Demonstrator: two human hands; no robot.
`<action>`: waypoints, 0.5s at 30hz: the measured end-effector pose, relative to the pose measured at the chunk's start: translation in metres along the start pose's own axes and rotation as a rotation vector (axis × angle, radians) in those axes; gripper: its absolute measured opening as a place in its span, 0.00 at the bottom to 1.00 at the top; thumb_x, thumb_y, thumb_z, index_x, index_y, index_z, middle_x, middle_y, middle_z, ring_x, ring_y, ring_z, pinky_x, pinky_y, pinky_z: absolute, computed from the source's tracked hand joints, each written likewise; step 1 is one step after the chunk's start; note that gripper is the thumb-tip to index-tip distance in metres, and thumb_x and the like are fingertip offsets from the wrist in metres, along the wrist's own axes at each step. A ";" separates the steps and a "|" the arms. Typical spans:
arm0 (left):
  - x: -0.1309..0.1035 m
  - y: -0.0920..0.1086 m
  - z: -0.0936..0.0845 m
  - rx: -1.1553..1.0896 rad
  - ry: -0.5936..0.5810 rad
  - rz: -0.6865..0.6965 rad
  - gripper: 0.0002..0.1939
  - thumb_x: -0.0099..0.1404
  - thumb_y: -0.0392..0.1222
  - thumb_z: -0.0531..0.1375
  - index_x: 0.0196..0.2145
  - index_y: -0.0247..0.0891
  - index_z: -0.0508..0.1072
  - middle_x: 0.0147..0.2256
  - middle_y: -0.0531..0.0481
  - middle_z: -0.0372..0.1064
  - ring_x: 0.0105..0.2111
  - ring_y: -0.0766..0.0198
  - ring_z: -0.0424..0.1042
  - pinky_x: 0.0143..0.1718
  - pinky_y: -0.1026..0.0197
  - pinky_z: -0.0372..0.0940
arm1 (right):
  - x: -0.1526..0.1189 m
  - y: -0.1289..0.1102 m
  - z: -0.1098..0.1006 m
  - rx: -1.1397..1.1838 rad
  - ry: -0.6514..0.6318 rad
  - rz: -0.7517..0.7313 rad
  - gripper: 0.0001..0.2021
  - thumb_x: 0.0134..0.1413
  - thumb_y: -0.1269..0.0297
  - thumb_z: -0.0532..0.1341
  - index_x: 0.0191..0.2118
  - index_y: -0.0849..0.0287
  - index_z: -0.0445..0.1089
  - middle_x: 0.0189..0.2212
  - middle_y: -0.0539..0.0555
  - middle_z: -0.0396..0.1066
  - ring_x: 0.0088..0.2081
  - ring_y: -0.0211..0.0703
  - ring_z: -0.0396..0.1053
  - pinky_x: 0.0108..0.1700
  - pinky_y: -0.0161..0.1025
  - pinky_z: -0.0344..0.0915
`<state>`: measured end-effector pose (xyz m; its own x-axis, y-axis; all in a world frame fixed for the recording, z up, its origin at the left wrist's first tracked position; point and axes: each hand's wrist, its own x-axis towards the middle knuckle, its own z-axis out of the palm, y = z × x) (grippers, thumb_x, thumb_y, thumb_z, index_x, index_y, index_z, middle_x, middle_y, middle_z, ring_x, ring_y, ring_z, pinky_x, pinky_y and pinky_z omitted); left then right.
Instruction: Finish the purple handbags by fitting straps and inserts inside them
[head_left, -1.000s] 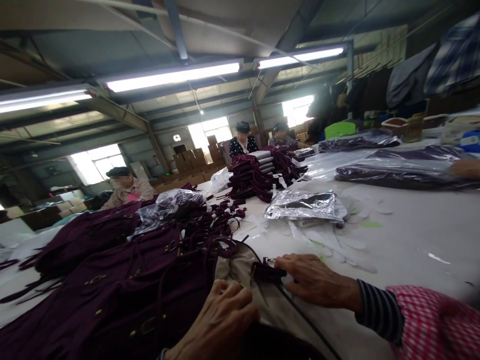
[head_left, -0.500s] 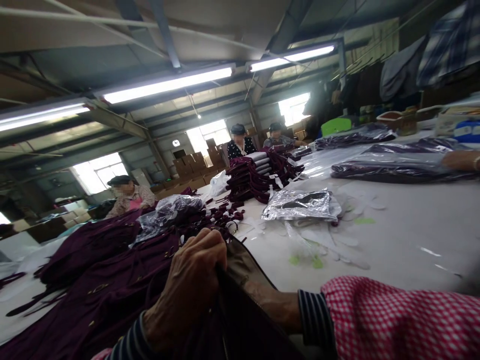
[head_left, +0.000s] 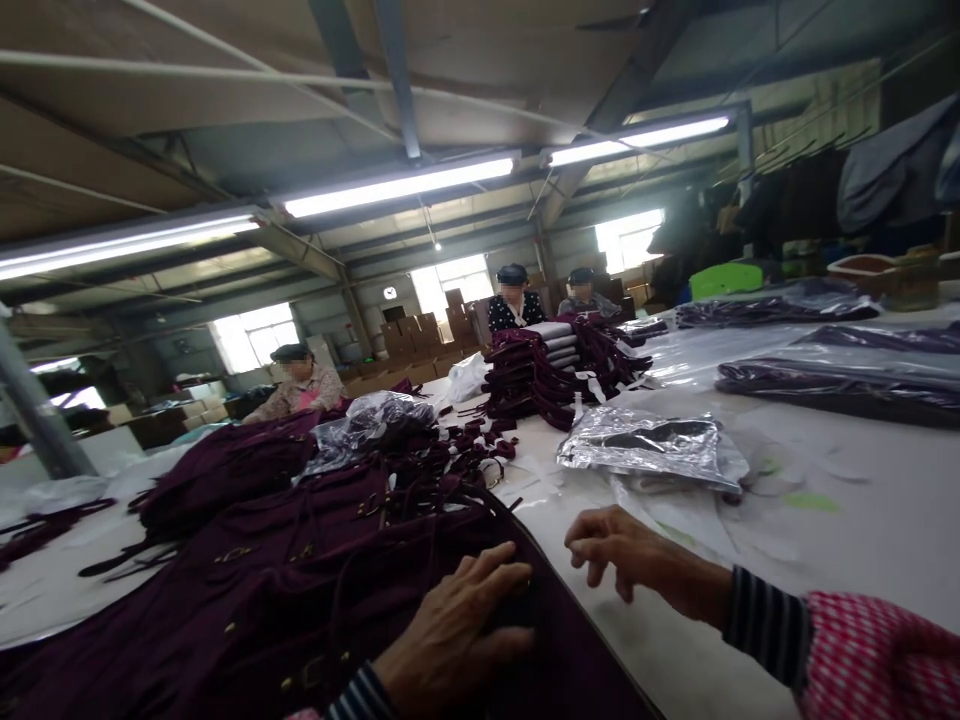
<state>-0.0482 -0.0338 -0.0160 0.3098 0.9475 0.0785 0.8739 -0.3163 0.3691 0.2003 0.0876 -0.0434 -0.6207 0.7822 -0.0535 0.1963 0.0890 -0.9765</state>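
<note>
Dark purple fabric bags with small gold buckles lie spread over the left and front of the white table. My left hand rests on the nearest purple piece, palm down, fingers apart. Just right of that piece's edge, my right hand hovers over the table with its fingers loosely curled and apart, holding nothing. Beyond my hands lie a silvery plastic packet and a heap of purple straps.
A stack of folded purple pieces stands farther back. Plastic-wrapped purple items lie at the right, near a green container. Three people are at the far side, one at the left. Crumpled clear plastic sits on the bags.
My left hand has let go of the dark fabric edge and now lies flat on it. My right hand has come out from behind the fabric. The view has shifted left.
</note>
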 end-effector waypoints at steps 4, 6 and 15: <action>0.031 -0.014 -0.051 -0.193 0.235 -0.261 0.23 0.71 0.59 0.53 0.37 0.39 0.79 0.36 0.48 0.76 0.41 0.55 0.74 0.39 0.61 0.64 | 0.050 -0.015 0.015 -0.290 0.082 -0.181 0.19 0.53 0.54 0.62 0.46 0.63 0.71 0.44 0.60 0.71 0.40 0.48 0.70 0.30 0.36 0.66; 0.047 -0.039 -0.070 -0.148 0.404 -0.438 0.14 0.69 0.52 0.58 0.37 0.39 0.78 0.37 0.47 0.74 0.44 0.53 0.72 0.38 0.61 0.61 | 0.079 -0.023 0.028 -0.386 0.120 -0.249 0.24 0.53 0.53 0.65 0.51 0.63 0.69 0.46 0.60 0.71 0.43 0.49 0.70 0.38 0.39 0.67; 0.124 -0.133 -0.046 -0.622 0.333 -0.641 0.20 0.73 0.55 0.56 0.35 0.33 0.72 0.27 0.54 0.68 0.23 0.70 0.67 0.27 0.64 0.67 | 0.155 -0.044 0.085 -0.672 0.218 -0.553 0.19 0.50 0.72 0.65 0.49 0.52 0.73 0.45 0.53 0.67 0.49 0.47 0.64 0.50 0.40 0.59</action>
<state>-0.1428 0.1282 -0.0128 -0.3651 0.9270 -0.0857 0.4548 0.2579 0.8525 0.0308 0.1524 -0.0265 -0.6142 0.6142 0.4956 0.3577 0.7764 -0.5189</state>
